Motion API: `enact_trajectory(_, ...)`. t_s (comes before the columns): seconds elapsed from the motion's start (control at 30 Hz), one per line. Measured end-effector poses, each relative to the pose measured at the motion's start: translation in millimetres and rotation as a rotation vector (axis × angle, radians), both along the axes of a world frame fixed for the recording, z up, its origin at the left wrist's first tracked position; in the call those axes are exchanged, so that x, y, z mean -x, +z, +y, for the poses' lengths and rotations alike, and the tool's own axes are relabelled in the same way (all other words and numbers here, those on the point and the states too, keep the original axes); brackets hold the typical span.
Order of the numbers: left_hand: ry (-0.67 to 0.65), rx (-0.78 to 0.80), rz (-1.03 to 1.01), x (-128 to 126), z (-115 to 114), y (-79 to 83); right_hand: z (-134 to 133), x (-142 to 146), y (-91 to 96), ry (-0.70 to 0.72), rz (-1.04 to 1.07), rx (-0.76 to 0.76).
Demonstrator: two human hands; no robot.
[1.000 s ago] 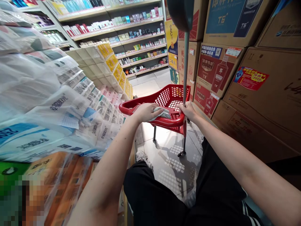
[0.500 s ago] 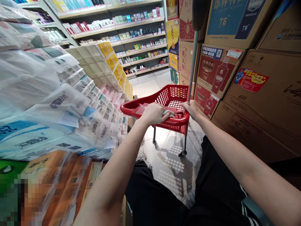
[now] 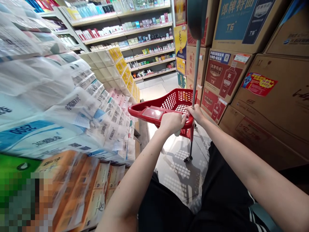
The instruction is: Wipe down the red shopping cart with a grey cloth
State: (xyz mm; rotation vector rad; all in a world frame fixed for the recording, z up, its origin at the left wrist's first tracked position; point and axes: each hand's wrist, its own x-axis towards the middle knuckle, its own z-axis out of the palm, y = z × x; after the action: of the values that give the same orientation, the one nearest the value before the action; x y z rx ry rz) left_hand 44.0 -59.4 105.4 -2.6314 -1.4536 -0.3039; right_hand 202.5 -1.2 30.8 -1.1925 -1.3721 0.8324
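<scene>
A red plastic shopping basket (image 3: 154, 113) on thin metal legs stands in the aisle ahead of me. My left hand (image 3: 172, 123) is closed over the basket's near rim, with a bit of pale cloth (image 3: 178, 132) showing under the fingers. My right hand (image 3: 196, 113) grips a thin metal pole (image 3: 195, 77) at the basket's right corner; the pole rises to a dark rounded head (image 3: 196, 16) at the top of view. My black trousers fill the bottom.
Stacked packs of tissue paper (image 3: 72, 109) wall the left side. Large brown cartons (image 3: 265, 83) are piled on the right. Shelves of small goods (image 3: 135, 35) cross the far end. A tiled floor (image 3: 178, 167) runs between, a narrow lane.
My left hand slid rightward along the basket rim toward my right hand, uncovering the rim's flat label panel. The basket has shifted a little, and the view swung slightly.
</scene>
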Motion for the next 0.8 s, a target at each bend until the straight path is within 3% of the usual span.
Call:
enact_trajectory(0.1,0.005,0.085,0.07,-12.3,8.0,7.7,1.5,-3.4,-0.4,-0.018,0.003,0.026)
enact_trajectory(0.2,-0.063,0.008,0.012,-8.6,1.9,1.5,1.3,-5.5,0.4,-0.019,0.03,0.017)
enact_trajectory(0.4,-0.294,-0.188,-0.195,33.0,-10.2,-20.7,-1.6,-9.8,0.3,0.064,0.02,-0.01)
enact_trajectory(0.57,-0.41,-0.165,-0.263,61.0,5.4,-19.7,-0.9,-12.3,-0.7,0.085,0.003,0.007)
enact_trajectory(0.7,-0.405,-0.12,-0.358,71.5,13.9,-15.6,1.7,-15.0,-1.5,0.082,0.022,-0.02)
enact_trajectory(0.8,-0.298,-0.093,-0.404,81.2,27.5,-8.9,3.1,-20.0,-1.7,0.123,0.028,-0.045)
